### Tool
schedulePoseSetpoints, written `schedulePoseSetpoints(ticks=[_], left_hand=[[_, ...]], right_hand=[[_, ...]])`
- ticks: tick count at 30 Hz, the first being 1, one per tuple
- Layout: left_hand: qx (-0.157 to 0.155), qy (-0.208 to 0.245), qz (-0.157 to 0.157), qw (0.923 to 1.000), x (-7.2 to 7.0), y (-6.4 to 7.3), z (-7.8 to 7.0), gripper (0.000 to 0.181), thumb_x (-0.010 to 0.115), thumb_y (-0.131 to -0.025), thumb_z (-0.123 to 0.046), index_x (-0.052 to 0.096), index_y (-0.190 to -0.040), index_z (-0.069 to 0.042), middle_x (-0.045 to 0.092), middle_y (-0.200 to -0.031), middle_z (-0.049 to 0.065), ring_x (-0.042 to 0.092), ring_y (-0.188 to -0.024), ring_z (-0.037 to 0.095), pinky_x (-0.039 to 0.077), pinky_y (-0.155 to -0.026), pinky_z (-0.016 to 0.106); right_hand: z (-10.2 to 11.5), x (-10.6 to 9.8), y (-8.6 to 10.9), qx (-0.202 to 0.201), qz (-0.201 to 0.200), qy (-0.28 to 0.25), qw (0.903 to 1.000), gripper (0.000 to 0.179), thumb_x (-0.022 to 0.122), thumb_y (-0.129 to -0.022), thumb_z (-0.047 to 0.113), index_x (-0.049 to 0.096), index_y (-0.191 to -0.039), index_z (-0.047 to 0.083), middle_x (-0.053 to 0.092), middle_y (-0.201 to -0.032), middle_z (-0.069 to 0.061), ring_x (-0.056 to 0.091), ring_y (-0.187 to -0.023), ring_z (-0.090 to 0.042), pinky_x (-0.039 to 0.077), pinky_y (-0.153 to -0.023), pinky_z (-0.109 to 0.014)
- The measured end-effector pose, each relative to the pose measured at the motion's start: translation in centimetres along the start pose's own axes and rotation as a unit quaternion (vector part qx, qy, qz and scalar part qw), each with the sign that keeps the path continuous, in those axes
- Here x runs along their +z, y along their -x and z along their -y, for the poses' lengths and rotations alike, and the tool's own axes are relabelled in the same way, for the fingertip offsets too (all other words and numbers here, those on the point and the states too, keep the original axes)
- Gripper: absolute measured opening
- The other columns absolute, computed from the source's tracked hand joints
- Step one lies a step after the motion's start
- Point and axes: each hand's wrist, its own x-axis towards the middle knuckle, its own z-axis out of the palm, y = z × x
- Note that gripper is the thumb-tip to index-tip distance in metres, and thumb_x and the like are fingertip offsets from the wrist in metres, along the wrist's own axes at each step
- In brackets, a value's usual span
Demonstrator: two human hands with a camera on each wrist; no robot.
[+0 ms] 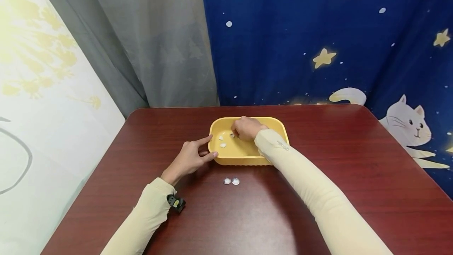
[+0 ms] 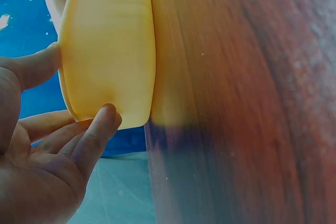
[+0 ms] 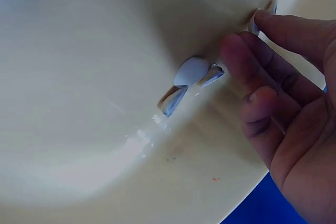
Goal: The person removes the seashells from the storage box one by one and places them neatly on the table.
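Cream sleeve (image 1: 318, 196) foremost, right grip (image 1: 247, 128) pinches a thin, pale shell (image 3: 253, 26) — left grip (image 1: 189, 156) spread against the yellow tub (image 1: 240, 161)

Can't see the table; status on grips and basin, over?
Left grip touching yellow basin. Right grip inside, at a shell, pinch unclear. Two small pale pieces on table; nothing visibly blocking.

Small, dark, slanted lettering (image 1: 283, 146) marks the cuff end of a cream fabric sleeve (image 1: 318, 196) on a person's right arm, just right of centre in the head view, too fine to be read with certainty. Left of centre in the lower half, a small black wrist-worn device (image 1: 180, 204) bears a yellow-green patch (image 1: 175, 204) without legible characters. Neither wrist view shows readable text.
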Motion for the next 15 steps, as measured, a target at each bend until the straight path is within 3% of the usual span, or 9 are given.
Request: schedulePoseSetpoints(ticks=[6,15], left_hand=[[0.001,0.000,0.002,1.0000,0.04,0.01,0.01,0.070,0.074,-0.091,-0.038,0.048,-0.150,-0.009,0.054,-0.150,0.012,0.063,-0.122,0.018,0.055,-0.097,0.038],[-0.002,-0.002,-0.001,1.0000,0.05,0.05,-0.03,0.070,0.074,-0.091,-0.038,0.049,-0.149,-0.009,0.054,-0.149,0.012,0.062,-0.122,0.019,0.055,-0.098,0.039]], right_hand=[[-0.30,0.23,0.09,-0.002,-0.008,0.007,0.9999,0.016,0.068,-0.090,0.008,0.067,-0.077,0.018,0.060,-0.075,0.004,0.055,-0.075,-0.016,0.044,-0.066,-0.027],[-0.32,-0.16,0.04,-0.009,-0.007,0.018,0.9998,0.015,0.072,-0.090,0.015,0.072,-0.075,0.019,0.065,-0.076,0.004,0.057,-0.074,-0.015,0.047,-0.065,-0.027]])
